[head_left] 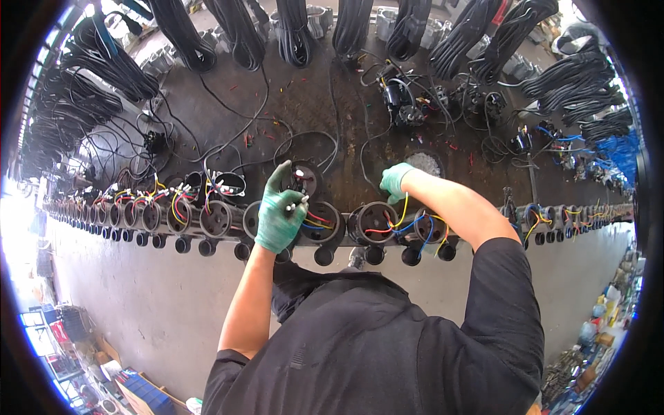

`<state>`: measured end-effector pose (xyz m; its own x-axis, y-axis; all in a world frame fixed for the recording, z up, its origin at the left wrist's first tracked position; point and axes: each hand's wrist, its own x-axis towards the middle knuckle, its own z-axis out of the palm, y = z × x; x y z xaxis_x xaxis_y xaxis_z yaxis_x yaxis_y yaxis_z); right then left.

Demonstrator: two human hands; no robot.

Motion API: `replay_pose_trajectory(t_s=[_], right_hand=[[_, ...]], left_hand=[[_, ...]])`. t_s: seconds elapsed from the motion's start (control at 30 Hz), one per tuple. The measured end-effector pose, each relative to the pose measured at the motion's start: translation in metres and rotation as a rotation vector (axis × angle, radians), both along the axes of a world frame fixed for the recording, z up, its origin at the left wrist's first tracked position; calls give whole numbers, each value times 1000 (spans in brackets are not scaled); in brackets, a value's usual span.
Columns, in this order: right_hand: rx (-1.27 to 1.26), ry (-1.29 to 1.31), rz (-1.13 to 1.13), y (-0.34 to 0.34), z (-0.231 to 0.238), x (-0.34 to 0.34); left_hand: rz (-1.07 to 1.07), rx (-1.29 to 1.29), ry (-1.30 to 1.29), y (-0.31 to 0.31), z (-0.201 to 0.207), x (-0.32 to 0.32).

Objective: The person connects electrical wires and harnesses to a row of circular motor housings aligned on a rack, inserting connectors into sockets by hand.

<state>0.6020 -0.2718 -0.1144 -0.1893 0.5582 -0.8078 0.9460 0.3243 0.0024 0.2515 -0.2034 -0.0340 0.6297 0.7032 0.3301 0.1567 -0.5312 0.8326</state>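
My left hand, in a green glove, is closed around wire ends with small white connectors showing between its fingers. Red, yellow and blue wires run from them into a round dark housing at the near edge of the workbench. Right of it, my green-gloved right hand hovers with its fingers drawn together; what they hold, if anything, is hidden. A yellow wire passes just below that hand toward another round housing. Beside the right hand lies a round pile of small whitish pieces.
Similar housings with coloured wires line the bench's near edge. Thick bundles of black cable hang along the far side. Loose black cables and wire scraps lie on the dark bench top. Wired black parts stand at the back right.
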Motion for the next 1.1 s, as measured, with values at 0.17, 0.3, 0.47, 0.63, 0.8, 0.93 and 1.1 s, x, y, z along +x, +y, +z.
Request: replay_pose_trajectory(t_s=[0.17, 0.3, 0.47, 0.63, 0.8, 0.93, 1.1], right_hand=[[102, 67, 12, -5, 6, -4], [484, 199, -213, 8, 81, 7], [1126, 360, -331, -10, 219, 6], [1675, 633, -165, -22, 301, 4], [1703, 808, -237, -12, 343, -10], [1699, 1024, -218, -8, 367, -32], [1639, 1183, -317, -10, 384, -42]], left_hand=[[8, -37, -38, -3, -5, -3], [13, 87, -34, -2, -13, 1], [75, 256, 167, -5, -8, 19], [57, 161, 81, 6, -1, 36], [-72, 142, -48, 6, 82, 112], [-165, 38, -30, 1, 123, 175], [-272, -313, 283, 39, 86, 195]])
